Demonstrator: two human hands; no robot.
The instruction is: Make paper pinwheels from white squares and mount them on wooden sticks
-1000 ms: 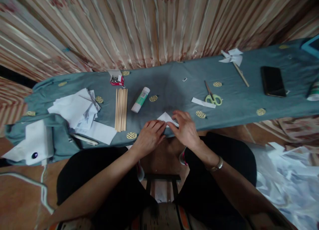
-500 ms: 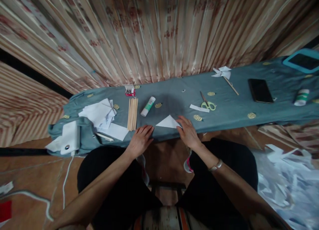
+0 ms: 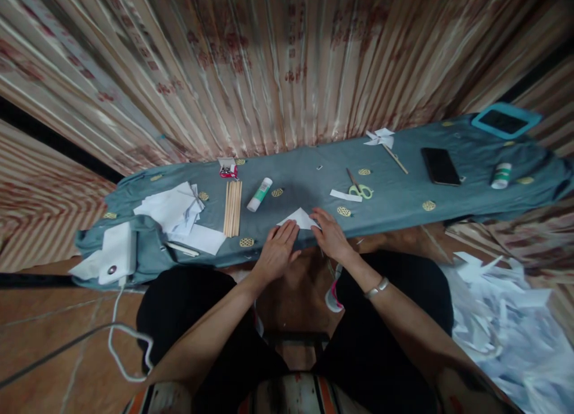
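Note:
A white paper folded into a triangle (image 3: 300, 217) lies at the near edge of a narrow table covered in blue-grey cloth (image 3: 394, 202). My left hand (image 3: 278, 253) rests flat on the triangle's left corner, fingers stretched out together. My right hand (image 3: 330, 235) lies on its right corner, fingers spread. A glue stick (image 3: 259, 195) and a row of wooden sticks (image 3: 233, 208) lie just left of the paper.
Green-handled scissors (image 3: 356, 187), a paper strip (image 3: 345, 195), a white paper pinwheel on a stick (image 3: 383, 140), a black phone (image 3: 440, 166), a second glue stick (image 3: 501, 175) and a teal tablet (image 3: 506, 120) lie to the right. Loose white sheets (image 3: 173, 208) and a small red box (image 3: 228, 169) lie left. Paper scraps (image 3: 497, 318) cover the floor.
My left hand has moved right, from the table edge back onto the paper's left corner. The right hand stays on the right corner. The camera has shifted slightly.

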